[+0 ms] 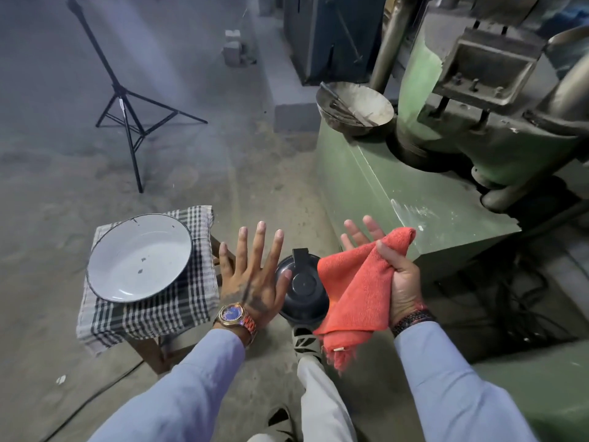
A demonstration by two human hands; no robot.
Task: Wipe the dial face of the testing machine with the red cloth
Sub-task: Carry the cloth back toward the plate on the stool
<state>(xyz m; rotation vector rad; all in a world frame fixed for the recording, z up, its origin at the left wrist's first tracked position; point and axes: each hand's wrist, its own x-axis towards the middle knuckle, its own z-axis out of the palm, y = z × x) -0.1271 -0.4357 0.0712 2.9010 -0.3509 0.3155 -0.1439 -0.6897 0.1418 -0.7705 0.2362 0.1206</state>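
My right hand [398, 275] grips the red cloth [353, 291], which hangs folded from between thumb and palm, with two fingers stretched out behind it. My left hand [251, 275] is held flat with fingers spread and holds nothing; a watch sits on its wrist. The green testing machine [430, 193] stands to the right, its base block just beyond the cloth. No dial face shows in this view.
A white enamel bowl [140, 260] rests on a checked cloth over a wooden stool [146, 314] at the left. A black lidded container [302, 288] sits on the floor between my hands. A metal pan [353, 106] rests on the machine; a black tripod [127, 100] stands far left.
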